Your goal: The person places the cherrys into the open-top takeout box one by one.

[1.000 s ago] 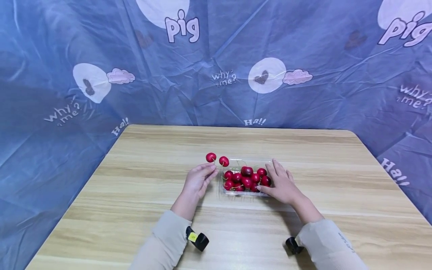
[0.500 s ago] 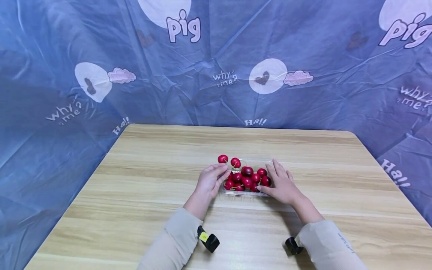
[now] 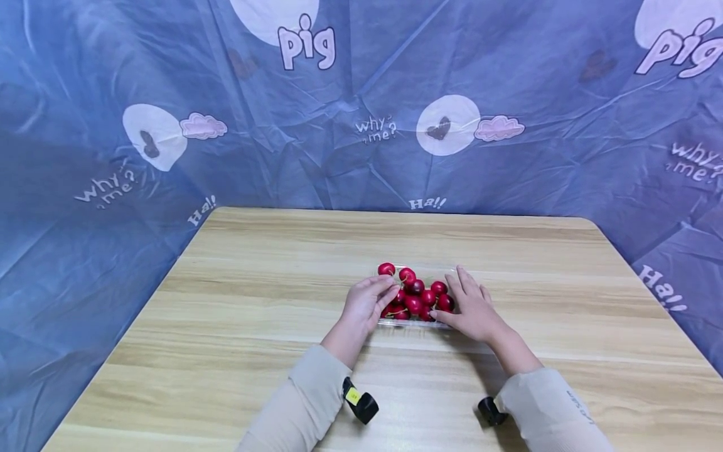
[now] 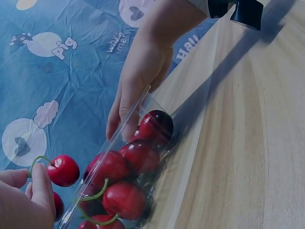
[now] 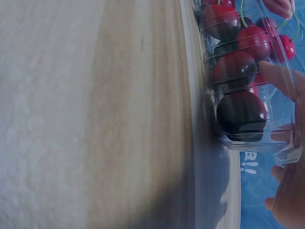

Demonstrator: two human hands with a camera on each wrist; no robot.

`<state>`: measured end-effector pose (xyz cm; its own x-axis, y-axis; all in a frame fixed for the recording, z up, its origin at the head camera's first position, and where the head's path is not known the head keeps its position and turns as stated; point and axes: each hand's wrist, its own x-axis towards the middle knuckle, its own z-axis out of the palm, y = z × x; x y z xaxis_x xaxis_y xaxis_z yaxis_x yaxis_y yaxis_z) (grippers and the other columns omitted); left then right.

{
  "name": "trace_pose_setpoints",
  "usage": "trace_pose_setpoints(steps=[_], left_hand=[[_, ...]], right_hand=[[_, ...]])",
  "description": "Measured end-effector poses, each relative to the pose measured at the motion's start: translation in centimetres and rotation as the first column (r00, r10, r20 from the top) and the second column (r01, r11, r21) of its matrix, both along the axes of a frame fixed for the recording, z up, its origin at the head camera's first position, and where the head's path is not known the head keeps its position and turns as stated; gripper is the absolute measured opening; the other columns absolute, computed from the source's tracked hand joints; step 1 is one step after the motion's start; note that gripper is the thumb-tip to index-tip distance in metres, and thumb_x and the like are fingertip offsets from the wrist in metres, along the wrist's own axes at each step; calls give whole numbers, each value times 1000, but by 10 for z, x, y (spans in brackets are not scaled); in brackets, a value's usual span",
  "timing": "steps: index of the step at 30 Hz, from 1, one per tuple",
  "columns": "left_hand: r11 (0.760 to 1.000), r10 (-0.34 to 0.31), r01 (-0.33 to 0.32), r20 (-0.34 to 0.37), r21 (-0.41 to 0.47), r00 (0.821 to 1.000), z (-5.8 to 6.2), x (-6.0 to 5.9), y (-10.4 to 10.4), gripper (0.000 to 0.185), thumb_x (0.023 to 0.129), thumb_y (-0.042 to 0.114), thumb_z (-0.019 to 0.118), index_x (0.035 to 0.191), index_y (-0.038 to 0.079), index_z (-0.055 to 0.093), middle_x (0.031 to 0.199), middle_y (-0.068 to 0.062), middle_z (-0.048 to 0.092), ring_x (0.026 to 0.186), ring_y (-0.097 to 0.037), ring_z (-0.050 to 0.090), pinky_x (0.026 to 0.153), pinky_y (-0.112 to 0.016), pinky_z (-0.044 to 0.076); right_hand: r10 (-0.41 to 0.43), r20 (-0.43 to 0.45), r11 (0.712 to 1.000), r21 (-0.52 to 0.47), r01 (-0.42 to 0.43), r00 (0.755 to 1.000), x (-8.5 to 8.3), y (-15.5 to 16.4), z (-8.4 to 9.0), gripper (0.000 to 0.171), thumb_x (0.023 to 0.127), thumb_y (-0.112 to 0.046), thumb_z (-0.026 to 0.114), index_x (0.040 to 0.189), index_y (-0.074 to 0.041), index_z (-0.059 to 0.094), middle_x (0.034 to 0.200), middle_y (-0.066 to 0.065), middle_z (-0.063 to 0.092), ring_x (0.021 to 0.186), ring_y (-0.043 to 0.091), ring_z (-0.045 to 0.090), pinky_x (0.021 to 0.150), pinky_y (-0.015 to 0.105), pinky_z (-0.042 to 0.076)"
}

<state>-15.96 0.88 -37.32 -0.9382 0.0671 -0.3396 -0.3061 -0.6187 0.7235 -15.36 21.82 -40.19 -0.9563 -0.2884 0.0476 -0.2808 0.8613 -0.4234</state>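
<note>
Head view: a clear plastic tray [image 3: 390, 322] of red cherries [image 3: 415, 304] sits on the wooden table [image 3: 254, 314] a little toward 5 o'clock of its middle, its long axis running from 9 to 3 o'clock across the person's front. The left hand [image 3: 364, 304] is at the tray's 9 o'clock end, thumb and forefinger pinched together on the green stems of a pair of cherries [image 3: 396, 272], which hang above the tray's 11 o'clock corner; the two fruits lie side by side along the same 9-to-3 line, and the stems point down toward 6 o'clock into the fingers. In the left wrist view one cherry [image 4: 63, 170] of the pair shows, its stem curving back to the fingertips [image 4: 40, 179], just beside the tray wall. The right hand [image 3: 471, 307] lies against the tray's 3 o'clock end, fingers spread and nearly straight along its side, thumb against the near wall, steadying it without closing round it.
</note>
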Motion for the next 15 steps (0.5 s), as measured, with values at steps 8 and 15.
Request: trace_pose_setpoints(steps=[8, 15], left_hand=[[999, 25, -24, 15, -24, 1000, -2, -3, 7, 21, 80, -5, 55, 100, -11, 50, 93, -17, 56, 79, -20, 60, 78, -28, 50], [992, 25, -18, 54, -122, 998, 0, -6, 9, 18, 79, -5, 56, 96, -10, 53, 86, -14, 59, 76, -21, 61, 74, -26, 51]], right_hand=[[5, -1, 1000, -5, -5, 1000, 0, 1, 0, 86, 75, -52, 55, 132, 5, 25, 139, 25, 6, 125, 38, 7, 99, 58, 4], [10, -8, 1000, -4, -10, 1000, -1, 2, -1, 86, 75, -52, 56, 132, 5, 26, 139, 25, 7, 125, 38, 8, 99, 58, 5]])
